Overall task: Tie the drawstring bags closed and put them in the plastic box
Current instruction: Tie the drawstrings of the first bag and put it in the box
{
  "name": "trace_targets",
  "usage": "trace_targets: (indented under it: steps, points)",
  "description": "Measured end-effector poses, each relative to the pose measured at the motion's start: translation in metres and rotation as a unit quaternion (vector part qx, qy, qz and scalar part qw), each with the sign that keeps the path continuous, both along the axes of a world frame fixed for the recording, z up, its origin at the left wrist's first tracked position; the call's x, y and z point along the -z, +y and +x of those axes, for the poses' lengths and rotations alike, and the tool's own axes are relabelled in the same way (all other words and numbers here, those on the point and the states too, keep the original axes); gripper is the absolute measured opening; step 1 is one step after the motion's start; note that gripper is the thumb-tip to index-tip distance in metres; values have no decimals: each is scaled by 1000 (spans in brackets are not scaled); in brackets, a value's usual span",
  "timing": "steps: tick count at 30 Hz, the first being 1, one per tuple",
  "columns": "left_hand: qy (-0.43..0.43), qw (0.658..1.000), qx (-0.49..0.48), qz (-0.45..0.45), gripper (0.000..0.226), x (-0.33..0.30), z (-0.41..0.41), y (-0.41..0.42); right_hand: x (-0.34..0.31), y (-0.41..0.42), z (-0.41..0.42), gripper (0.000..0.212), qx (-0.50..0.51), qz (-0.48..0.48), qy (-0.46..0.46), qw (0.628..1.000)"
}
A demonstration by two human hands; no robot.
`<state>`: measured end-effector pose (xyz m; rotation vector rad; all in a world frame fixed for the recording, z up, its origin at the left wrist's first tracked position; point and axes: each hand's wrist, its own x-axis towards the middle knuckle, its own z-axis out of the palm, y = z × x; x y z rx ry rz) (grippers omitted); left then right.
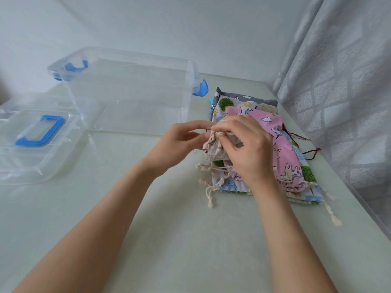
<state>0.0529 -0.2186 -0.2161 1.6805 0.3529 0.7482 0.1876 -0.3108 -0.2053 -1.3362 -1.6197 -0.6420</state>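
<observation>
Pinching at the gathered mouth of a small cream printed drawstring bag, both hands are right on the job: the left hand comes in from the left with its fingers stretched toward the bag's cream cotton cord and the thumb tucked under, nipping the cord end, while the right hand arches over the top, its fingers curled down and closed on the same cord at the puckered neck. The little bag hangs just below those fingertips, held up over the front left corner of a stack of flat printed fabric drawstring bags, where a pink unicorn-print bag lies on top, directly beneath and to the right of the right hand. Knotted cream cord ends trail off the stack toward the wrists, below the fingers, and dark red threads spill out to the far right of them. Up and to the left of the fingers stands the clear plastic box with blue latches, open, nothing visible inside, well apart from the bag in hand. Further left lies its clear plastic lid with a blue handle, flat on the pale green surface. A grey patterned curtain hangs along the right, beyond the stack.
</observation>
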Motion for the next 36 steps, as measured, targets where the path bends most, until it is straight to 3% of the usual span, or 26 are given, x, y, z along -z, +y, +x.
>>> trace_targets:
  steps: [8,12,18,23,25,36]
  points:
    - [-12,1000,2,-18,19,-10,-4,-3,4,-3,5,6,-11,5,18,1000]
    - [-31,998,-7,-50,10,-17,-9,-1,3,-5,16,4,-43,20,73,996]
    - [-6,1000,-3,6,20,-12,-2,-8,6,-3,12,7,-91,-12,115,989]
    - [-4,998,6,-62,3,-11,-3,-3,9,-3,14,10,-95,-14,116,989]
    - [6,998,14,-66,8,-8,-1,-2,10,-2,15,10,-96,-18,114,989]
    - [-6,988,-129,84,16,-5,-3,8,6,-5,24,12,-105,-133,319,933]
